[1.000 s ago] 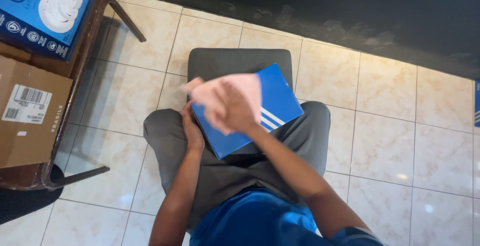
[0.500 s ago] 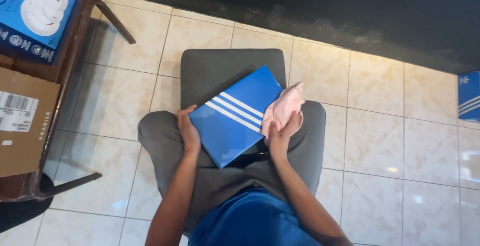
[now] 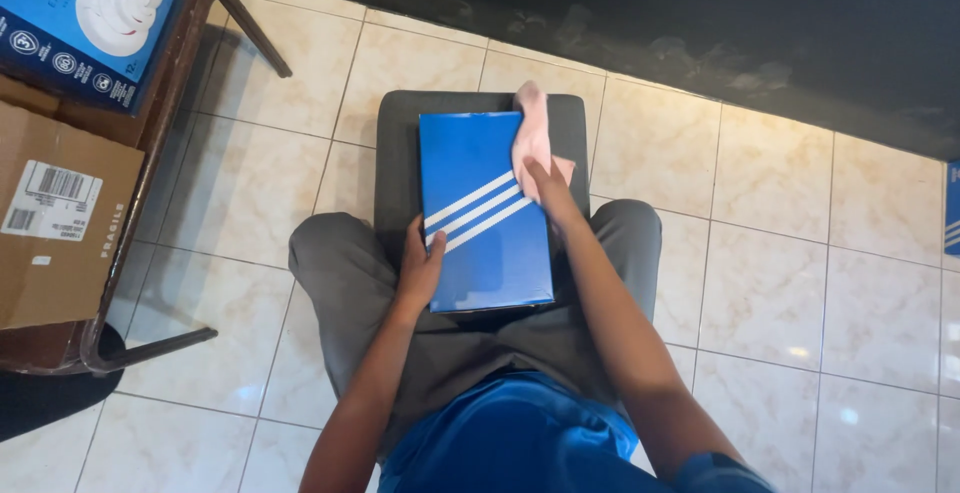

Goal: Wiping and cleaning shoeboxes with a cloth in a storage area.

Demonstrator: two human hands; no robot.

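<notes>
Now the left hand point(image 3: 420, 265) grips the blue box point(image 3: 484, 211) at eight o'clock; right hand point(image 3: 545, 178) fingers clench a pink cloth point(image 3: 530, 123) at one o'clock. Cardboard boxes point(image 3: 60, 213) sit at nine.

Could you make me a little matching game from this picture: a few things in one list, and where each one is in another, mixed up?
Things:
1. blue box
2. pink cloth
3. brown carton
4. left hand

Places:
A. on the table at the left
B. on the person's lap
C. gripping the box's left edge
D. under the right hand, at the box's far right corner

Pairs: 1-B, 2-D, 3-A, 4-C
</notes>
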